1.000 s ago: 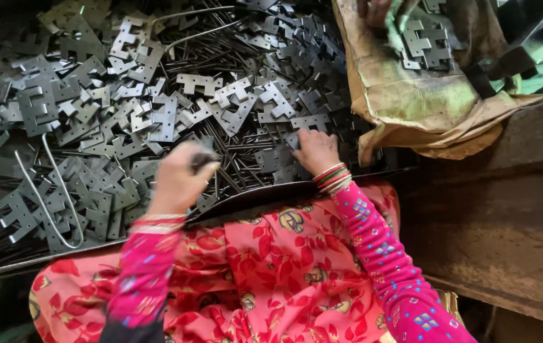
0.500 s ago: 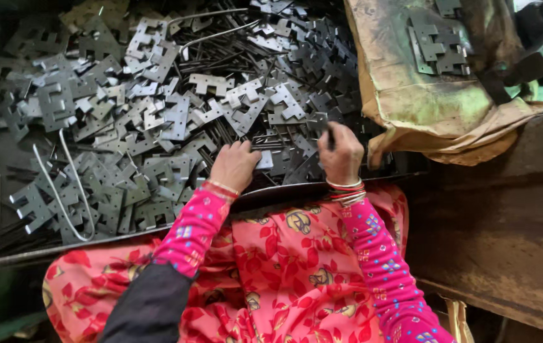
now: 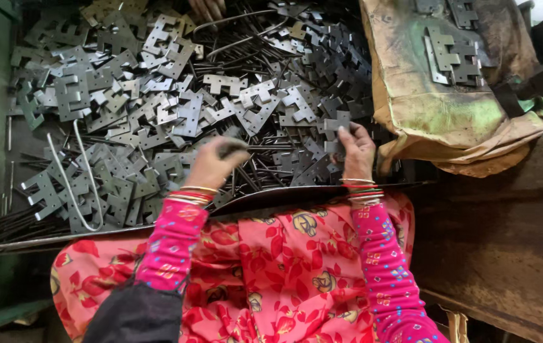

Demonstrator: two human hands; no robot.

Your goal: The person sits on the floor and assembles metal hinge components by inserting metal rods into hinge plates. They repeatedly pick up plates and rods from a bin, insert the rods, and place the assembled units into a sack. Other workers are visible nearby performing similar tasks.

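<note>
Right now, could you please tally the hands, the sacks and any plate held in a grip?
Own hands: 2, left hand, right hand
Another person's hand: 1
Sack: 1
Plate in the right grip: 1
Total: 5

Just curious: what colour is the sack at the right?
Dirty tan-brown sack with greenish stains, seen from the head camera.

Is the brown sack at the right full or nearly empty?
Nearly empty: the sack lies slack and creased, with only a few plates resting flat on it. What lies under its folds cannot be told.
</note>
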